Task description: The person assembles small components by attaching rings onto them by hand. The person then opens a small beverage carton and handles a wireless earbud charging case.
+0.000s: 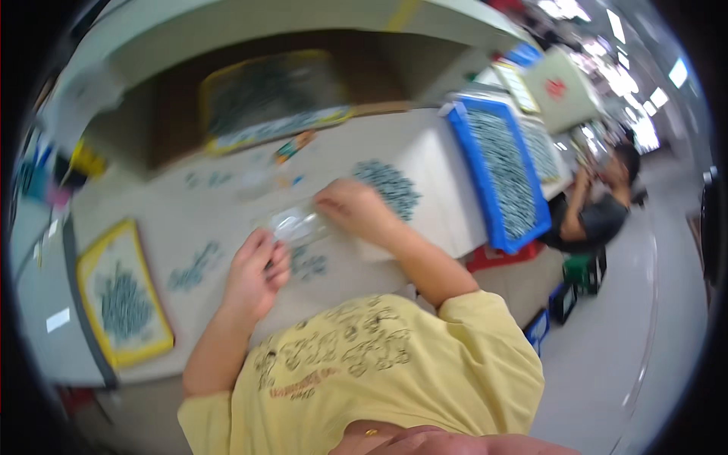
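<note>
Over the table, a clear plastic bag (297, 222) is stretched between my two hands, bright with glare. My left hand (259, 267) has its fingers curled at the bag's near left edge; a small dark thing shows by those fingers, too blurred to name. At the far right edge, my right hand (353, 210) pinches the bag with its fingertips. A heap of small grey-green parts (387, 186) lies just beyond the right hand. More such parts (309, 262) are scattered below the bag, and another loose group (195, 267) lies left of my left hand.
A yellow-rimmed tray (144, 350) of parts sits at left; another yellow-rimmed tray (227, 142) stands at the back under a shelf. A blue tray (497, 216) full of parts is on the right. Beyond it sits a person (599, 205) in dark clothes.
</note>
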The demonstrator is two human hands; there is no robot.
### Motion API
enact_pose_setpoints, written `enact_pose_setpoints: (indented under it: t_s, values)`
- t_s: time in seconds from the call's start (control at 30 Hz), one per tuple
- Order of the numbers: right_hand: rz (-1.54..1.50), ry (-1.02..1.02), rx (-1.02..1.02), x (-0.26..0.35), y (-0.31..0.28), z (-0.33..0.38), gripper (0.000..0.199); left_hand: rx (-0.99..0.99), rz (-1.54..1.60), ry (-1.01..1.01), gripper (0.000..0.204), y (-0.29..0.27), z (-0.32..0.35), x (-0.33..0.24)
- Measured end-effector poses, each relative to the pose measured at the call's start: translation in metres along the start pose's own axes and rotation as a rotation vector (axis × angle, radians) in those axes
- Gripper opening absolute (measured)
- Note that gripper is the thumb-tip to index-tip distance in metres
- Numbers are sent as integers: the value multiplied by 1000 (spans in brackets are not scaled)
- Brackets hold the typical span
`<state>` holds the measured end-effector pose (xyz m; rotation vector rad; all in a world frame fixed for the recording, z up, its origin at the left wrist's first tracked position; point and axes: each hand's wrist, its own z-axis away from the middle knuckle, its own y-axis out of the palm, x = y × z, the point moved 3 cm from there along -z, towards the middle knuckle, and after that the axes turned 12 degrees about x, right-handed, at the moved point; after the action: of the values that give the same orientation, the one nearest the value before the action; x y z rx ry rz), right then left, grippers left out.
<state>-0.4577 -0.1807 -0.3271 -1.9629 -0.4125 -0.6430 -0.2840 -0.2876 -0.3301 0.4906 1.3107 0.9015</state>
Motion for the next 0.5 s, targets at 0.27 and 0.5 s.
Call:
enact_pose_setpoints:
  t_s: [0.27,0.5]
  values:
    - [-95,99,130,294,-256,233,12,3,-113,-118,20,343,245,94]
    - [-283,12,285,355,-286,255,19,0,-98,-91,20,374,282,115]
